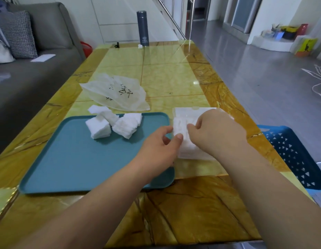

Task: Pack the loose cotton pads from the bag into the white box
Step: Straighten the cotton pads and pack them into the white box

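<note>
The white box (183, 114) lies flat on the table, right of the teal tray (69, 159), with a stack of cotton pads (181, 130) inside it. My left hand (161, 146) touches the box's left edge with thumb and fingertips curled on the pads. My right hand (215, 130) lies over the box, its fingers pinching the pads in it. Several loose cotton pads (113, 124) sit in piles at the tray's far edge. The empty translucent bag (116, 92) lies crumpled behind the tray.
A dark flask (142, 28) stands at the table's far edge near a small white item (140, 46). A blue perforated basket (298, 155) sits off the table's right side. A grey sofa (30, 69) runs along the left.
</note>
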